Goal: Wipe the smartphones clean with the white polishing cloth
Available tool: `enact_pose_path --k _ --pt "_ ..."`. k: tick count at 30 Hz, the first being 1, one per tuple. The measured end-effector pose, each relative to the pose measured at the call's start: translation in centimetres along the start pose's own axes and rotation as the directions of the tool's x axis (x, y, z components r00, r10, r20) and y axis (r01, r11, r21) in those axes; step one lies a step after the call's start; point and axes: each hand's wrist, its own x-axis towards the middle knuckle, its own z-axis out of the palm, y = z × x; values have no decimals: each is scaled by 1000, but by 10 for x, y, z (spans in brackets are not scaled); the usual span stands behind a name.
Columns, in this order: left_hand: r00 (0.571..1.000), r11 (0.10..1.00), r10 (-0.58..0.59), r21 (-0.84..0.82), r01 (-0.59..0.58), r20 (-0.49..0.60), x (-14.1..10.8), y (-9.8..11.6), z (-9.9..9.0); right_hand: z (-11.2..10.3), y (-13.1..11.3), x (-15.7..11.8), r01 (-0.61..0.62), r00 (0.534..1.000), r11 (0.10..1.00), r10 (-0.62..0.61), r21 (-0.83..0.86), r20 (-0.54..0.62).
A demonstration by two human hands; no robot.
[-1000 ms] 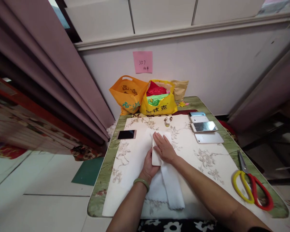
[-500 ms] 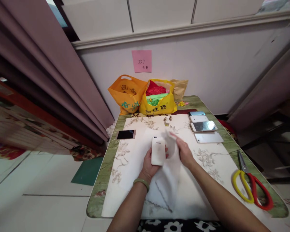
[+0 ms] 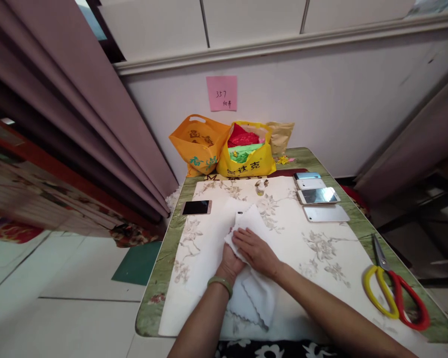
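A white phone (image 3: 240, 213) rests in my left hand (image 3: 230, 261), mostly covered by a white cloth (image 3: 256, 298); its camera corner shows at the top. My right hand (image 3: 254, 250) presses the cloth flat onto the phone's back, fingers pointing left. The cloth hangs below both hands over the table mat, its dark wavy edge near the front. A dark-screened phone (image 3: 196, 207) lies at the left. On the right lie a white phone (image 3: 326, 213), a phone with a lit-looking screen (image 3: 318, 196) and a stack at the back (image 3: 309, 180).
Red and yellow scissors (image 3: 392, 283) lie at the right edge of the table (image 3: 149, 303). An orange bag (image 3: 199, 144), a yellow bag (image 3: 246, 156) with bright cloths and a tan pouch (image 3: 280, 136) stand at the back. A small bottle (image 3: 260, 188) stands in front of them.
My right hand has moved left and brought the cloth over the phone, which was uncovered before. My left hand still holds the phone in about the same place.
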Motion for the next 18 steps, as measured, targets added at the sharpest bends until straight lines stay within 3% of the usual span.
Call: enact_pose_path --k 3,6,12,15,18 --pt "1000 1000 1 -22 -1 1 0 1 -4 9 -1 3 39 998 999 -39 -12 45" --pt "999 1000 -4 -20 5 40 -1 1 4 7 11 18 12 999 1000 -11 -10 51" --pt "991 995 -66 76 57 114 -12 -1 24 0 36 46 -166 985 985 162 -50 -60" --pt "990 994 -62 98 50 126 -15 -2 26 1 36 47 -224 972 970 215 -92 -97" --pt "991 995 -47 91 36 127 -14 -3 24 4 27 34 -189 980 972 179 -137 -82"
